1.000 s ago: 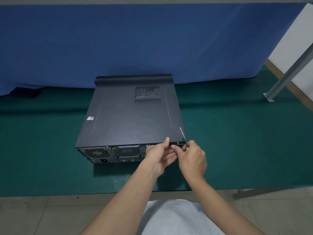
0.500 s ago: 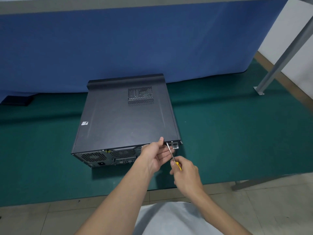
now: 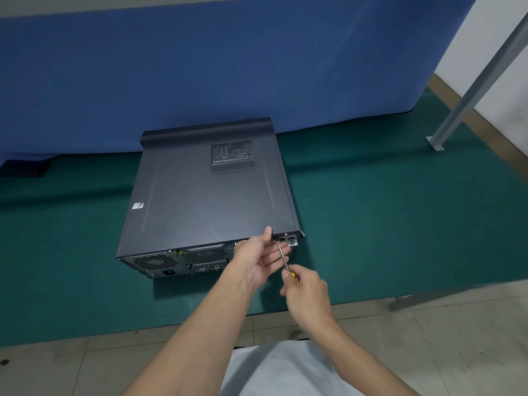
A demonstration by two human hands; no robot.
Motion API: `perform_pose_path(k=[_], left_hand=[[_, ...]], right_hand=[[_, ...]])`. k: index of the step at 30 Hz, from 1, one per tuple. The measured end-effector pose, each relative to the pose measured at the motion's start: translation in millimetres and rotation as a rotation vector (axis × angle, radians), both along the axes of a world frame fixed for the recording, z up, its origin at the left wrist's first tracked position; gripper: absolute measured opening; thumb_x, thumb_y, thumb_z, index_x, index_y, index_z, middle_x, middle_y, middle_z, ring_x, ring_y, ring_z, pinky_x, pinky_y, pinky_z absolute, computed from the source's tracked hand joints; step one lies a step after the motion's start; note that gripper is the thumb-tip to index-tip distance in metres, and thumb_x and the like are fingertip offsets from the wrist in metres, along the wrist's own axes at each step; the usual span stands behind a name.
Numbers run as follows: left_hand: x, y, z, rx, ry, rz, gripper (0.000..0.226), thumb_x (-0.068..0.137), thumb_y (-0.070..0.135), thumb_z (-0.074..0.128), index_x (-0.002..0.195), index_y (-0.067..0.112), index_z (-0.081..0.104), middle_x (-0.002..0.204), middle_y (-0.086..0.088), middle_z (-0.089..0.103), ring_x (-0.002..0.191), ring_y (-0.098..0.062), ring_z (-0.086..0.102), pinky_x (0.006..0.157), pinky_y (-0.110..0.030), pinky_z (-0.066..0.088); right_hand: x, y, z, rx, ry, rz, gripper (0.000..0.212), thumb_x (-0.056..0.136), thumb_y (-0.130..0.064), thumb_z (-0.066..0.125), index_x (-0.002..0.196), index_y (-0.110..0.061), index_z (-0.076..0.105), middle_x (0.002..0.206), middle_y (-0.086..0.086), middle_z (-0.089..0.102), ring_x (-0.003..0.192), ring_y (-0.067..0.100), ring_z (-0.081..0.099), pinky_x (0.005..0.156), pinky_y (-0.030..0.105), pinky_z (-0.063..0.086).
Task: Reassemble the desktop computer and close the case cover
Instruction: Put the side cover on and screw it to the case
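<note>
I see the computer case [image 3: 205, 195] lying mid-bench [image 3: 385, 224], rear panel toward me, the curtain [image 3: 228, 67] behind it. My left hand [image 3: 257, 261] is at its near right corner, with the screwdriver [image 3: 283, 257] just right of it. My right hand [image 3: 307, 290] is nearer me. A post [image 3: 471, 81] stands far right.

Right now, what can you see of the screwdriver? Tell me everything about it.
The screwdriver has a thin bare-metal shaft and a yellow handle, mostly hidden inside the right hand, which grips it. It slants up and away from the person, tip at the rear upper right corner of the computer case, just beneath the cover's edge. The tip itself is too small to make out. The shaft passes the fingers of the left hand; whether they touch it I cannot tell.
</note>
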State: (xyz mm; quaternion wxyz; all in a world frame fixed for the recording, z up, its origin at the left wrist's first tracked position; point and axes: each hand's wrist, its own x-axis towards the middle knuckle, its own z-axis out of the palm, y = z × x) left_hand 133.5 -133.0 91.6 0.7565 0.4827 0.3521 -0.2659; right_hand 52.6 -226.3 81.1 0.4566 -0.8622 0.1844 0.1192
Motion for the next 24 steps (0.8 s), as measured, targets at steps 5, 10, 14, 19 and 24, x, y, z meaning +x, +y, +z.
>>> perform_pose_path(k=[5, 10, 14, 19, 24], left_hand=[[-1, -1, 1, -0.017, -0.001, 0.024, 0.032, 0.093, 0.021, 0.064, 0.105, -0.008, 0.059, 0.085, -0.021, 0.073, 0.068, -0.025, 0.073, 0.049, -0.030, 0.057], [-5, -2, -2, 0.001, -0.052, 0.036, 0.032, 0.092, 0.020, 0.065, 0.103, -0.009, 0.060, 0.086, -0.021, 0.073, 0.074, -0.026, 0.074, 0.055, -0.030, 0.058], [-11, -2, -9, 0.111, -0.146, -0.037, 0.017, 0.090, 0.009, 0.065, 0.098, -0.006, 0.064, 0.091, -0.018, 0.074, 0.082, -0.024, 0.074, 0.061, -0.029, 0.059], [-11, -12, -8, 0.079, -0.114, -0.008, 0.008, 0.094, -0.002, 0.055, 0.093, -0.005, 0.062, 0.084, -0.017, 0.074, 0.076, -0.023, 0.074, 0.052, -0.023, 0.055], [-11, -15, -9, 0.121, -0.111, 0.080, 0.007, 0.088, -0.005, 0.063, 0.093, -0.009, 0.063, 0.076, -0.017, 0.073, 0.069, -0.023, 0.073, 0.055, -0.024, 0.056]], right_hand=[[1, 3, -4, 0.024, -0.035, -0.014, 0.027, 0.099, -0.019, 0.045, 0.075, -0.013, 0.056, 0.081, 0.009, 0.068, 0.079, 0.033, 0.055, 0.066, 0.032, 0.040], [2, 1, -13, 0.409, 0.040, -0.149, 0.032, 0.098, -0.017, 0.048, 0.068, -0.014, 0.058, 0.058, 0.001, 0.054, 0.043, 0.015, 0.038, 0.047, 0.026, 0.032], [6, -14, -16, 1.245, 0.269, -0.380, 0.019, 0.098, -0.012, 0.046, 0.091, 0.000, 0.060, 0.059, 0.007, 0.047, 0.035, 0.006, 0.026, 0.031, 0.013, 0.017], [7, -15, -16, 1.570, 0.437, -0.461, 0.016, 0.084, -0.020, 0.058, 0.079, -0.005, 0.060, 0.059, 0.005, 0.047, 0.034, 0.006, 0.032, 0.028, 0.014, 0.020], [-2, -8, -15, 0.849, 0.264, -0.449, 0.030, 0.086, -0.036, 0.069, 0.087, -0.006, 0.064, 0.060, 0.002, 0.061, 0.048, 0.012, 0.052, 0.040, 0.023, 0.039]])
